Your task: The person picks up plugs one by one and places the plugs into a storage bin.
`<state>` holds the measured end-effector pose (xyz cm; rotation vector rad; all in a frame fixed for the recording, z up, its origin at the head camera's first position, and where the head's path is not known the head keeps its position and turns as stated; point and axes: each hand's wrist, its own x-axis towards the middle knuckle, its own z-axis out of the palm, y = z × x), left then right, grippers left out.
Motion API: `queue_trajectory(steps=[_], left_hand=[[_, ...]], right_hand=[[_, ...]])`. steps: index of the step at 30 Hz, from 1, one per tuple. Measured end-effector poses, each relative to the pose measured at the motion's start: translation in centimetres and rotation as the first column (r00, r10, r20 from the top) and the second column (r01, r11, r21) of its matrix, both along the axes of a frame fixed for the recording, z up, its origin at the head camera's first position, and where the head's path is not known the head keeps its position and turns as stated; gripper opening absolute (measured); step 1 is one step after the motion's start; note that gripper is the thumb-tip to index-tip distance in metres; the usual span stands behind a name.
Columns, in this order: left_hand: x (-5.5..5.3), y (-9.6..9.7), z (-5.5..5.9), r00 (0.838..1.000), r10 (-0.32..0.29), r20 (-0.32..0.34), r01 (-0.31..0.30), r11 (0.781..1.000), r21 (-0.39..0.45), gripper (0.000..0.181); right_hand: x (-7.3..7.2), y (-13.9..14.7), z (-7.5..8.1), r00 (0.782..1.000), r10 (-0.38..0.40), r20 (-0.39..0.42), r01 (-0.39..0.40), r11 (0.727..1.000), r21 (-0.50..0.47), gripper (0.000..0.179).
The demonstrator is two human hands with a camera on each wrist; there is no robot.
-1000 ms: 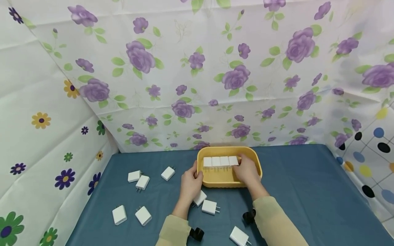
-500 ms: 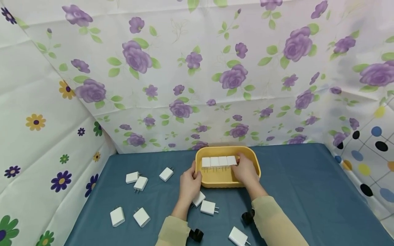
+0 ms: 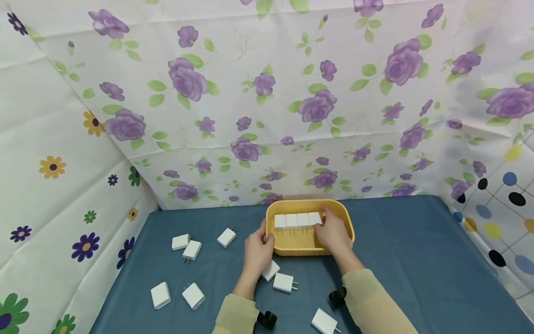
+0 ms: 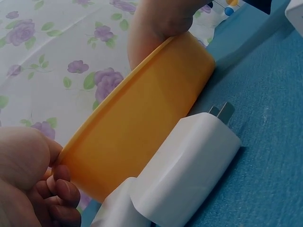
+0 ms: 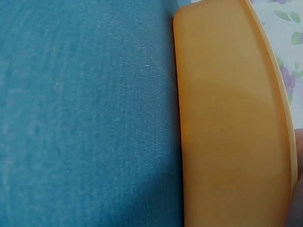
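Closest to the person, a lone charger (image 3: 323, 321) lay on the blue-covered table (image 3: 421, 260) between two khaki sleeves (image 3: 371, 299), its prongs turned to the right. A black device (image 3: 267, 319) showed at the inner side of each cuff. Toward the table's left edge sat two separate chargers (image 3: 193, 296), prongs pointing at the far edge. Two more chargers (image 3: 283, 282) lay just in front of the tray, against each other, one partly covered by the left hand (image 3: 257, 252). Farther up, toward the far left corner, was a close pair of chargers (image 3: 192, 251), with a single charger (image 3: 226, 237) to their right.

The yellow tray (image 3: 294, 243) stood by the middle of the far edge, a long side facing the person. The left hand pinched its left end, thumb and fingers closed on the rim. The right hand (image 3: 335, 233) reached in over the tray's right end, fingers narrow, gripping the end charger (image 3: 314, 218) of a row of four. The other three chargers (image 3: 291, 220) stood snugly beside it, prongs toward the near wall.

Beyond the far edge hung a rose-print cloth (image 3: 250, 176).
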<state>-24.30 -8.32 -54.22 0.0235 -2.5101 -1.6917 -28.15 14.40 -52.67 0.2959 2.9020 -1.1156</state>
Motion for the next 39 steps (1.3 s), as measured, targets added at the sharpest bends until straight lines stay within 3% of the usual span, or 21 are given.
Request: queue_trajectory(steps=[10,19,28,35,39], left_hand=[[0.0,0.0,0.2,1.000,-0.008,-0.018,0.008,1.000,0.018,0.050],[0.5,-0.4,-0.3,1.000,-0.011,0.011,0.011,1.000,0.015,0.050],[0.9,-0.2,0.2,0.999,-0.028,0.026,0.027,0.999,0.029,0.052],[0.5,0.0,0.0,1.000,-0.027,0.015,0.027,0.999,0.032,0.052],[0.1,-0.3,0.1,1.000,-0.018,0.001,0.018,1.000,0.026,0.051]], right_hand=[[0.1,0.0,-0.3,0.997,-0.002,-0.074,0.003,1.000,0.017,0.059],[0.8,-0.1,-0.9,0.994,0.002,-0.109,0.000,1.000,0.011,0.056],[1.3,0.2,-0.4,0.994,-0.026,-0.104,0.025,1.000,-0.006,0.055],[1.1,0.4,-0.3,0.987,-0.024,-0.158,0.022,1.000,-0.013,0.052],[0.8,0.0,-0.3,0.974,0.014,-0.226,-0.018,1.000,-0.016,0.045]])
